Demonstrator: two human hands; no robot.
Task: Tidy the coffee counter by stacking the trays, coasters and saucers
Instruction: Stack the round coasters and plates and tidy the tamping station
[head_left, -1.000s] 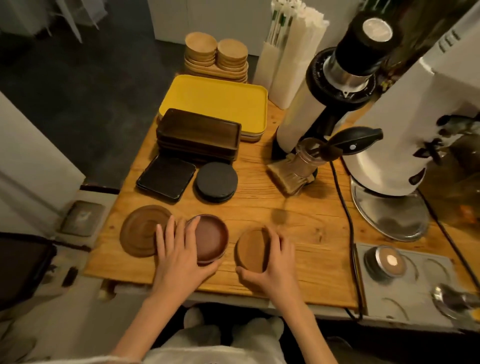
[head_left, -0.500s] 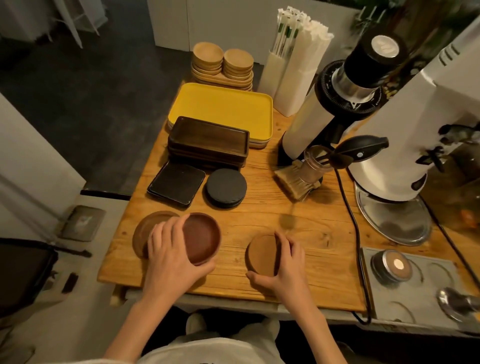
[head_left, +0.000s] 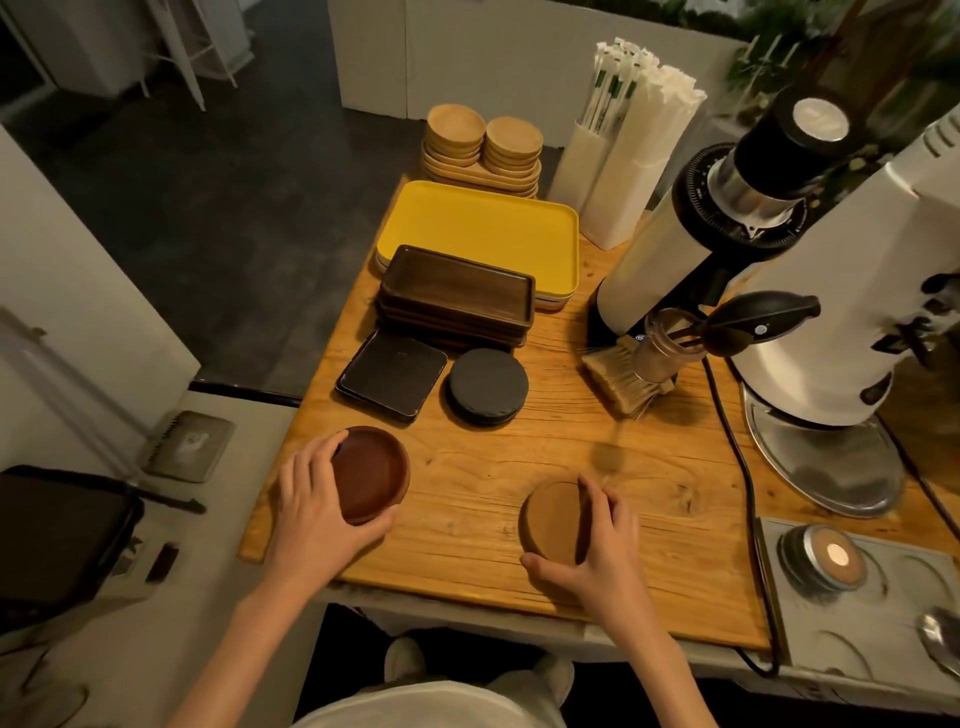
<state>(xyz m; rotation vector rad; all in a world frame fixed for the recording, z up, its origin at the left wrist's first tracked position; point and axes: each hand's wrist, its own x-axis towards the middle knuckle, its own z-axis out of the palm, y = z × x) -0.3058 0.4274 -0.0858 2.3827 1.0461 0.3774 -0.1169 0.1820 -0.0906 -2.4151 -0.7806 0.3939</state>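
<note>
Now the left hand (head_left: 311, 512) has its grip clamped on a dark brown saucer (head_left: 370, 473), with the fingers at its far left rim and the thumb under its near edge, close to the front left corner of the wooden surface (head_left: 467, 519). I cannot tell if another piece lies under this saucer. To the right of this grip, well apart, the right hand (head_left: 602, 551) holds a light brown round coaster (head_left: 550, 519): its fingers lie over the right side and the thumb presses the near rim, so the grip is closed on it. Beyond the left grip sit a black square coaster stack (head_left: 392, 376) and, just beside it, a black round coaster stack (head_left: 488, 387). Further away are a stack of dark wooden trays (head_left: 460, 293), touching a yellow tray (head_left: 483, 228), and then 2 piles of pale wooden saucers (head_left: 480, 143). Beyond the right grip stand a brush (head_left: 621, 379) and a coffee grinder (head_left: 727, 223).
</note>
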